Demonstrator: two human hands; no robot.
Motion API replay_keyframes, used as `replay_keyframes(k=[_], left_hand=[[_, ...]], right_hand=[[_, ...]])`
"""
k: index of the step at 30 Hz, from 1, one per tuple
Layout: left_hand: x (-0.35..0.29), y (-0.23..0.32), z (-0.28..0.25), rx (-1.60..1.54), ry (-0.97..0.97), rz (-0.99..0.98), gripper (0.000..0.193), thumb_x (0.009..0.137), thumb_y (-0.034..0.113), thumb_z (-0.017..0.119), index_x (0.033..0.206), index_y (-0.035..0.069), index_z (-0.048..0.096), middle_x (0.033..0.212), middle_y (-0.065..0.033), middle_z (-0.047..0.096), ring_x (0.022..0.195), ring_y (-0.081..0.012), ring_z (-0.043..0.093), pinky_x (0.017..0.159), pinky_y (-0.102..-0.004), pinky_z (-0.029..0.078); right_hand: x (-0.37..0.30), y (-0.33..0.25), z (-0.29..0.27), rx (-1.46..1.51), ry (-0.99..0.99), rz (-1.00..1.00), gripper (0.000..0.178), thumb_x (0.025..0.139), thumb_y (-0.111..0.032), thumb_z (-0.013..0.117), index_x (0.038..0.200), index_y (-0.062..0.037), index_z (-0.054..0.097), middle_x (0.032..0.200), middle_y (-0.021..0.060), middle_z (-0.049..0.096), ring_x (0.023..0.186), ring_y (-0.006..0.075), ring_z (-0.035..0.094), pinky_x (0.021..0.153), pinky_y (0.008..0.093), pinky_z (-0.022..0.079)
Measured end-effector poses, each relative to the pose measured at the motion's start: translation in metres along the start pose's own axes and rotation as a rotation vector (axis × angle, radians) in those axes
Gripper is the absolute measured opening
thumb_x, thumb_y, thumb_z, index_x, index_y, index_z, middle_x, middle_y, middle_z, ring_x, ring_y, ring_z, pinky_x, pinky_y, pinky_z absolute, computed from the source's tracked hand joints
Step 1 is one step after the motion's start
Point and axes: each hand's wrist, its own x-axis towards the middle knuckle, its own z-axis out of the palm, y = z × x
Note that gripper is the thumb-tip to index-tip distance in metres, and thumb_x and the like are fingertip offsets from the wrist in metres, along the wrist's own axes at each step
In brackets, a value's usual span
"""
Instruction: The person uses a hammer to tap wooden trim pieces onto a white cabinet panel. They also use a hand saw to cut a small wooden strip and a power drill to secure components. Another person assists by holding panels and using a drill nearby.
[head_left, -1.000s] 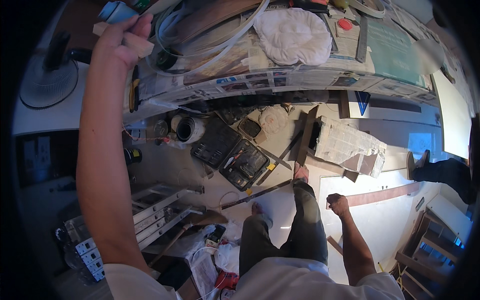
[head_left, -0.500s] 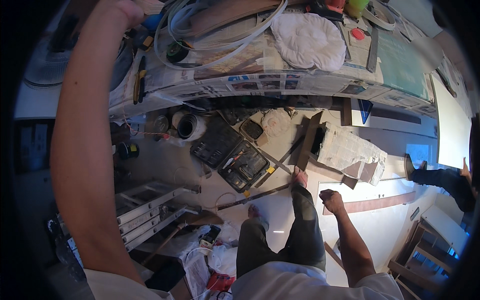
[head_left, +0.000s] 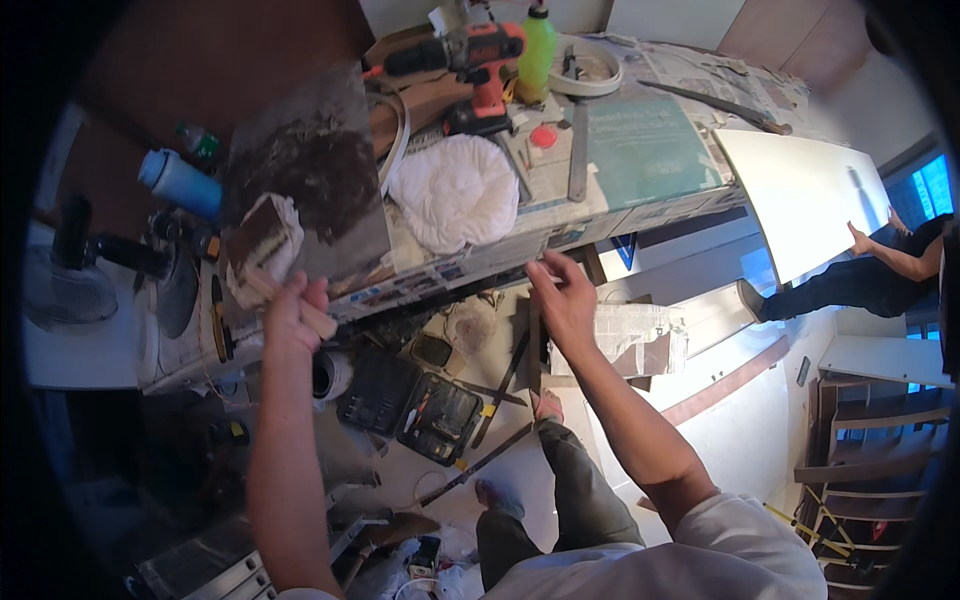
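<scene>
Our left hand (head_left: 290, 315) has come down from the far desk (head_left: 560, 215) edge; its fingers now grip a stained cloth (head_left: 258, 245) against the dark panel (head_left: 305, 180) at ten o'clock. Our right hand (head_left: 565, 300) has risen to the desk edge, fingers spread wide, holding nothing. Wiping looks underway.

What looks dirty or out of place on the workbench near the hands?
The dark board at the bench's left end is smeared with blotchy grey-brown residue. The left hand grips a stained block wrapped in cloth against it. The right hand is open at the edge of the bench. An open tool case lies on the floor.
</scene>
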Motion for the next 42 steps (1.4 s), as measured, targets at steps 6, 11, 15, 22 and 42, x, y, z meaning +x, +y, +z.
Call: replay_keyframes(k=[6, 11, 15, 22, 42], left_hand=[[-0.022, -0.056, -0.023, 0.055, -0.154, -0.082, 0.028, 0.099, 0.028, 0.069, 0.115, 0.005, 0.065, 0.105, -0.0092, 0.075, 0.085, -0.0196, 0.072, 0.067, -0.0327, 0.054], [-0.093, -0.093, -0.05, 0.135, -0.116, -0.203, 0.023, 0.099, 0.026, 0.065, 0.118, 0.013, 0.063, 0.104, -0.0087, 0.075, 0.074, -0.0175, 0.067, 0.059, -0.0312, 0.053], [-0.122, -0.142, -0.077, 0.163, -0.087, -0.264, 0.021, 0.097, 0.022, 0.068, 0.116, 0.016, 0.061, 0.101, -0.0094, 0.074, 0.068, -0.0187, 0.065, 0.056, -0.0342, 0.053], [-0.187, -0.221, -0.148, 0.05, -0.062, -0.396, 0.015, 0.095, 0.015, 0.067, 0.107, 0.008, 0.061, 0.093, -0.011, 0.071, 0.065, -0.0201, 0.063, 0.054, -0.0347, 0.054], [-0.225, -0.246, -0.191, 0.164, 0.238, -0.464, 0.029, 0.102, 0.019, 0.058, 0.126, 0.004, 0.056, 0.097, -0.0128, 0.07, 0.065, -0.0191, 0.063, 0.054, -0.0338, 0.055]], right_hand=[[0.074, -0.031, 0.046, -0.104, -0.091, 0.149, 0.048, 0.084, -0.037, 0.077, 0.112, 0.0016, 0.07, 0.088, 0.0184, 0.075, 0.081, 0.03, 0.073, 0.076, 0.0406, 0.055], [0.066, -0.046, 0.082, -0.199, -0.107, -0.029, 0.032, 0.085, -0.031, 0.075, 0.095, -0.0005, 0.072, 0.087, 0.0232, 0.072, 0.084, 0.0414, 0.071, 0.076, 0.0473, 0.055], [0.079, -0.052, 0.082, -0.329, -0.173, -0.239, 0.033, 0.085, -0.029, 0.076, 0.097, 0.0009, 0.07, 0.083, 0.022, 0.072, 0.082, 0.0397, 0.072, 0.073, 0.047, 0.055], [0.077, -0.052, 0.088, -0.408, -0.232, -0.255, 0.033, 0.086, -0.029, 0.074, 0.105, -0.0022, 0.07, 0.095, 0.024, 0.068, 0.094, 0.0438, 0.066, 0.083, 0.048, 0.054], [0.048, -0.079, 0.171, -0.652, -0.488, -0.723, 0.058, 0.084, -0.025, 0.073, 0.139, -0.0124, 0.055, 0.152, 0.0155, 0.044, 0.135, 0.0396, 0.045, 0.109, 0.0509, 0.041]])
